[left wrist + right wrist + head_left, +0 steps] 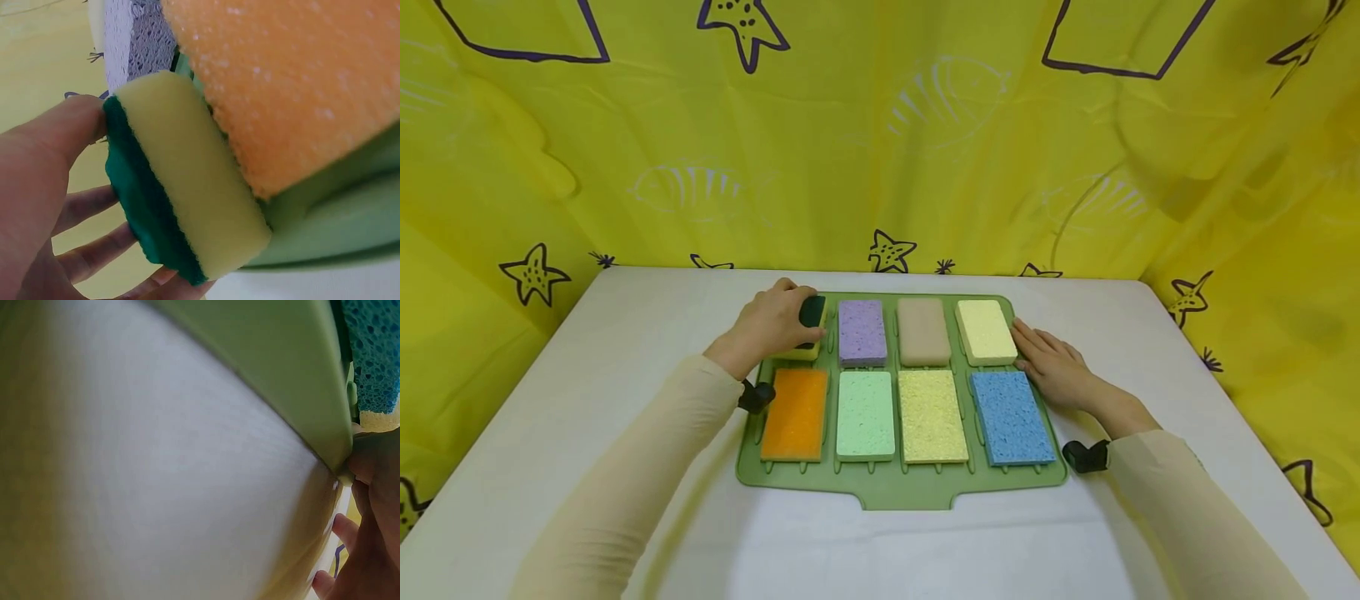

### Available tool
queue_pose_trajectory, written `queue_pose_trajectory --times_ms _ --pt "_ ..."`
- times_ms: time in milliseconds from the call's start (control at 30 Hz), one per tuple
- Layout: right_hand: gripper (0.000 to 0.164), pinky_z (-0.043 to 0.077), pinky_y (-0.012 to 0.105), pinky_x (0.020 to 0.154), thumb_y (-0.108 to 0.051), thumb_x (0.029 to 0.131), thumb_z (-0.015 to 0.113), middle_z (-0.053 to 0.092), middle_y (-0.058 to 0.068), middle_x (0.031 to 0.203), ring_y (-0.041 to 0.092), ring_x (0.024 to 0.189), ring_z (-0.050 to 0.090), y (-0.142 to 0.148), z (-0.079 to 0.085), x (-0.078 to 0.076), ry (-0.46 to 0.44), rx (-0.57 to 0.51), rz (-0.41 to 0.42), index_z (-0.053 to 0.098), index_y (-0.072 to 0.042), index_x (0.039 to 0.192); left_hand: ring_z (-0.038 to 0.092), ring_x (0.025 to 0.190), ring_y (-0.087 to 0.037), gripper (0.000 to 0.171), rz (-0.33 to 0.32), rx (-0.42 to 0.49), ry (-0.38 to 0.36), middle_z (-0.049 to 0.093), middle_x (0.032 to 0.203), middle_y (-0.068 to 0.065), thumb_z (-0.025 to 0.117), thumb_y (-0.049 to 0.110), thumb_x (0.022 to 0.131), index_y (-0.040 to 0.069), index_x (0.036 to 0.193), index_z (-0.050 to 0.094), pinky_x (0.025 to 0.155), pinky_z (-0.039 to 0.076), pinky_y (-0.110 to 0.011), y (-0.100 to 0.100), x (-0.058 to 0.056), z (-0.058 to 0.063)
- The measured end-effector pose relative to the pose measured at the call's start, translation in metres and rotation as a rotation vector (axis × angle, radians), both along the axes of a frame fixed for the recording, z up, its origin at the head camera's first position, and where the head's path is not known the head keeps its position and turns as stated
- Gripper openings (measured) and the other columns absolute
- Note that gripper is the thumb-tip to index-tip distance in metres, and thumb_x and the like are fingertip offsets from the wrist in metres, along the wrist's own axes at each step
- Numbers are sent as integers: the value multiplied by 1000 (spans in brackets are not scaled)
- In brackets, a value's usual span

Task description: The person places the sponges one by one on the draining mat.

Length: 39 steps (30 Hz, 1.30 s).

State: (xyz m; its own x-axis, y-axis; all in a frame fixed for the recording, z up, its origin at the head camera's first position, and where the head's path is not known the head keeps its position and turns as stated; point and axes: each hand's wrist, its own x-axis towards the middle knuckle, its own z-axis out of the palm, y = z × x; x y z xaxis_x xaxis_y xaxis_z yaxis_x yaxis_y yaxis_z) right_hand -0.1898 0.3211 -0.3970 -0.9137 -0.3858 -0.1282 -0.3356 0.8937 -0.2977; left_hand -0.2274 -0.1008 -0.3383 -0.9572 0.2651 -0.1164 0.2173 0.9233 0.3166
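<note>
My left hand (772, 321) grips a yellow scrub sponge (799, 353) with a dark green scouring side, at the back left of a green tray (906, 496). In the left wrist view, the thumb and fingers spread over the scouring side (147, 200), while the yellow foam faces the tray. At the tray's right edge rests my right hand (1054, 367), fingers extended beside a pale yellow sponge (986, 332) and near a blue sponge (1012, 417). The right wrist view has the thumb right at the tray's rim (294, 381).
Other sponges lie in two rows on the tray: purple (862, 332), beige (923, 332), orange (794, 414), mint green (865, 414) and speckled yellow (932, 415). A white table (1000, 550) lies under the tray, with a yellow patterned curtain (850, 125) behind and at the sides.
</note>
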Motion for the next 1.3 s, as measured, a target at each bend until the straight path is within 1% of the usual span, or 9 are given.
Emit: queue_pose_trajectory --times_ms 267,500,567,700,800,867,1000,1133,1300 --pt "59 13 72 110 -24 108 37 12 20 165 49 146 14 -1 0 -1 4 -2 5 17 1 157 51 120 -50 77 16 -55 -30 37 151 -24 70 46 89 10 150 40 95 50 -59 6 0 -3" --pt "59 14 72 110 -24 107 38 14 20 165 50 145 16 -2 2 -1 6 -8 3 19 1 157 50 121 -49 79 34 -69 -23 38 150 -23 69 50 89 10 150 40 96 49 -59 8 2 -4" --pt "58 15 72 109 -25 107 38 15 20 165 49 145 17 -3 2 0 10 -8 5 20 1 156 50 122 -49 78 30 -76 -20 39 150 -23 67 51 91 10 151 39 97 49 -59 8 2 -5" --pt "58 16 72 109 -25 107 38 16 20 165 49 145 18 -3 2 0 14 -9 6 20 1 156 50 123 -50 71 18 -97 -5 39 150 -25 57 51 97 11 152 38 96 49 -60 7 3 -7" --pt "59 15 72 109 -25 107 38 14 20 165 49 146 16 -3 1 -1 9 -7 5 19 0 157 48 124 -51 66 20 -104 4 37 150 -26 51 49 100 11 152 38 96 49 -61 4 5 -7" --pt "59 14 72 110 -24 107 38 13 20 165 49 146 15 -3 1 -1 3 -8 3 18 0 157 46 127 -51 65 27 -105 8 36 151 -26 49 49 101 12 152 38 95 49 -61 2 6 -6" --pt "59 14 72 110 -24 107 37 12 20 165 49 146 15 -3 -1 -1 2 -3 5 17 0 157 40 132 -51 63 42 -83 33 33 154 -24 49 49 101 14 153 37 95 49 -63 -3 9 -6" --pt "58 17 72 110 -24 107 38 15 20 165 49 146 17 -2 -1 0 21 15 9 19 0 157 36 135 -50 62 49 -24 64 30 157 -21 49 46 102 17 154 35 94 49 -63 -8 15 -4" --pt "58 24 72 108 -23 107 41 21 22 163 49 144 24 1 0 2 72 31 30 24 2 155 37 132 -51 60 51 59 117 28 158 -22 50 41 103 14 154 34 96 47 -63 -14 27 -1"
